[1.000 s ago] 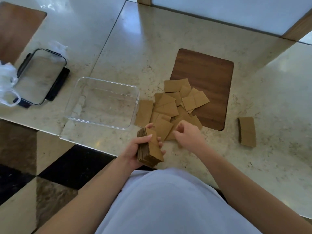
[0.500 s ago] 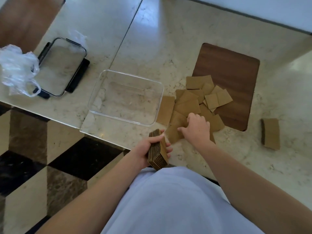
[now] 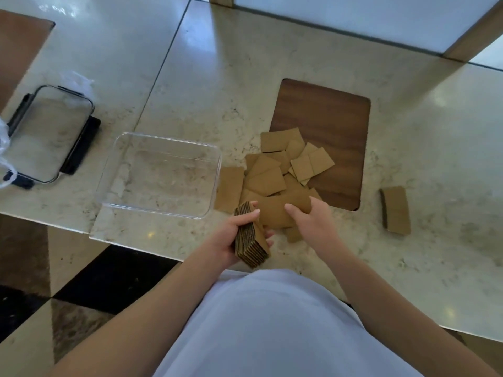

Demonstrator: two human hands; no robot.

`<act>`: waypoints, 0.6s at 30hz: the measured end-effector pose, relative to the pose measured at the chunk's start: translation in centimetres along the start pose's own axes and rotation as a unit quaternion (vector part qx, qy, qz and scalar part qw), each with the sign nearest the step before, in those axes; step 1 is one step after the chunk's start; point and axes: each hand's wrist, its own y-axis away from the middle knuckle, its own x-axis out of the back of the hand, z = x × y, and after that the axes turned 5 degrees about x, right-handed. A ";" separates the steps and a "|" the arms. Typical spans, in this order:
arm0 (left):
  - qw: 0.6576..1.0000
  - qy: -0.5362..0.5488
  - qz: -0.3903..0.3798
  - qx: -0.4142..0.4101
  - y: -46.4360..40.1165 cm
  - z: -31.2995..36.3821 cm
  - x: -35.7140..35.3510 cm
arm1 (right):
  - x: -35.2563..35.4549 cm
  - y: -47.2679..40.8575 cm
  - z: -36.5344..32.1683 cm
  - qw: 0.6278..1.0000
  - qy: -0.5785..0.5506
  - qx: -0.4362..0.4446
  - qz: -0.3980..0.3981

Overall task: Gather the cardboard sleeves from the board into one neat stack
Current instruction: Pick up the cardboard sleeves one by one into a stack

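A thick stack of cardboard sleeves is gripped in the left hand at lower centre of the frame, over the near edge of the counter; the thumb is laid along the stack's upper left edge and fingertips show past its right side. The stack is held tilted, its corrugated edges turned toward the camera.

A single sleeve is pinched by the right hand just right of the stack, the thumb on top and the fingers curled round its right end. This sleeve is held close to the stack; whether the two touch cannot be told.

A loose pile of sleeves is spread at centre frame, partly on the lower left of the dark wooden board and partly on the counter beside it. One sleeve lies flat at the pile's left edge, just beside a clear tub. A separate small stack of sleeves lies on the counter at right, apart from the board.

A clear lid with black clips lies at far left, and a plastic bag is seen at the left edge.
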 end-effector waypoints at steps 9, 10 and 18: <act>0.998 -0.050 -0.025 -0.018 -0.7 -1.2 -2.7 | 2.9 0.0 2.0 0.988 -0.128 -0.080 -0.020; 0.998 -0.056 -0.023 -0.019 -0.7 -1.1 -2.7 | 2.9 0.2 2.0 0.982 -0.165 -0.092 -0.024; 0.997 -0.082 0.014 0.000 -0.7 -1.6 -3.4 | 2.9 1.0 2.7 0.940 -0.295 -0.163 -0.060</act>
